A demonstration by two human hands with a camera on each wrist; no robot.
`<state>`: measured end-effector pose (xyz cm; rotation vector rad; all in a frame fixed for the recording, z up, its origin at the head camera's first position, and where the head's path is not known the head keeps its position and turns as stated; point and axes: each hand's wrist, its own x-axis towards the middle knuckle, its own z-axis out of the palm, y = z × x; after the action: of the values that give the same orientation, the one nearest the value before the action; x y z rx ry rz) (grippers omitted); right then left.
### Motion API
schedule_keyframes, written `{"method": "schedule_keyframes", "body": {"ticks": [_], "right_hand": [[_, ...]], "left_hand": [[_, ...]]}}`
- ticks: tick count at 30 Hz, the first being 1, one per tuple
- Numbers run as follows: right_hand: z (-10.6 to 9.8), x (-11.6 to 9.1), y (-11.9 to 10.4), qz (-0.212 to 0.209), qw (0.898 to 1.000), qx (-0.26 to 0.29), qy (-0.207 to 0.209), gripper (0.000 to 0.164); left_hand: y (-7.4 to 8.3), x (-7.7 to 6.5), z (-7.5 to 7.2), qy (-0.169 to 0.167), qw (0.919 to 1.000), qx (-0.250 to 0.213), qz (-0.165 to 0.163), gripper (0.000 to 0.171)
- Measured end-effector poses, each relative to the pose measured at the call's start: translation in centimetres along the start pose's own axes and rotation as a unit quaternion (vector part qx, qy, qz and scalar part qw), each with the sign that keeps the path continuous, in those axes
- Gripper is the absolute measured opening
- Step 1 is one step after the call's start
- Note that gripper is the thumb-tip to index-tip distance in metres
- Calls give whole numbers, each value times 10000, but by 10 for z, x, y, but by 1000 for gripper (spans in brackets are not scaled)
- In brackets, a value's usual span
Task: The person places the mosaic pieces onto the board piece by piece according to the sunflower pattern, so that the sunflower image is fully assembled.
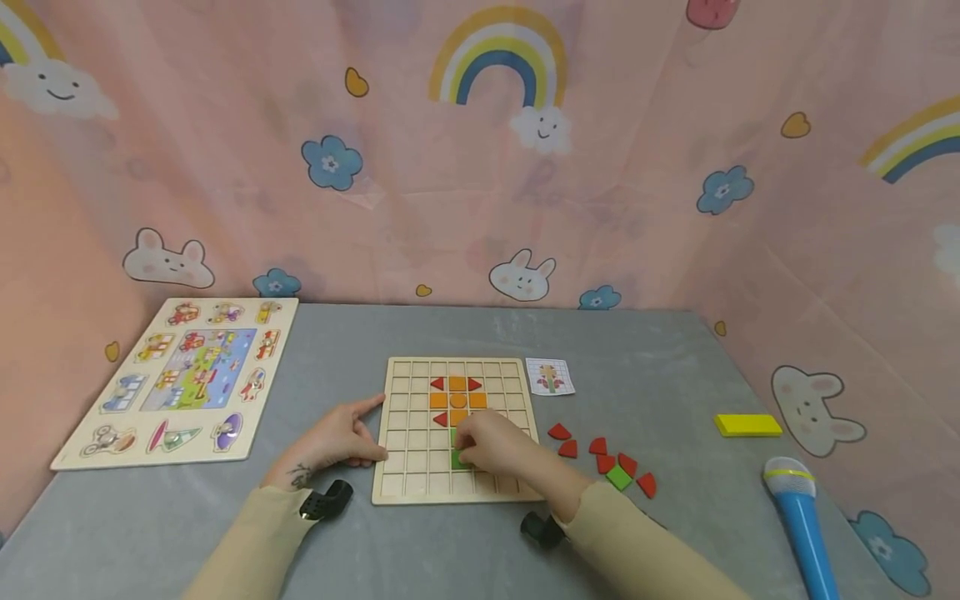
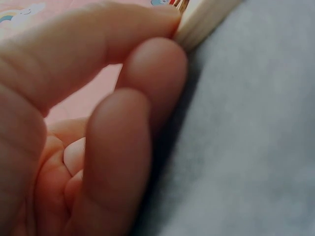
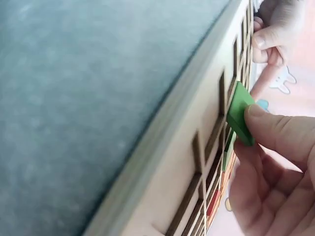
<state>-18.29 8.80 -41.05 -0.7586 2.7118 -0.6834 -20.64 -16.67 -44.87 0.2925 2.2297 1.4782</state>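
Observation:
A wooden grid board lies on the table, holding orange squares, an orange round piece and red pieces in its cells. My right hand is over the board's lower middle. In the right wrist view its thumb and finger pinch a green square tile, tilted against the grid. Another green tile sits in a cell just beyond, partly hidden. My left hand rests at the board's left edge, forefinger and thumb spread and touching it.
Several loose red pieces and a green square lie right of the board. A small pattern card is by its top right corner. A picture puzzle stands left; a yellow block and blue microphone lie right.

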Motion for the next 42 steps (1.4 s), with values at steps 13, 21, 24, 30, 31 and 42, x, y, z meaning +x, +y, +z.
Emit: {"method": "schedule_keyframes", "body": {"ticks": [13, 21, 24, 30, 31, 42], "right_hand": [[-55, -46, 16, 1065, 9879, -5, 1128, 19], [-76, -110, 69, 3022, 9492, -542, 688, 17], [-68, -125, 83, 3378, 9379, -678, 397, 23], [-52, -132, 97, 3498, 9334, -764, 250, 26], [-51, -132, 98, 3505, 9331, -764, 254, 25], [-54, -122, 84, 3226, 9449, -379, 411, 14]], "left_hand": [[1, 0, 0, -61, 10000, 50, 15, 97], [3, 0, -2, 88, 9998, 174, -32, 96], [2, -1, -2, 115, 9997, 202, -18, 96], [1, -1, -2, 100, 9998, 163, -37, 96], [1, -1, -1, 84, 9998, 154, -29, 96], [1, -1, 0, 66, 9998, 175, -33, 96]]}}
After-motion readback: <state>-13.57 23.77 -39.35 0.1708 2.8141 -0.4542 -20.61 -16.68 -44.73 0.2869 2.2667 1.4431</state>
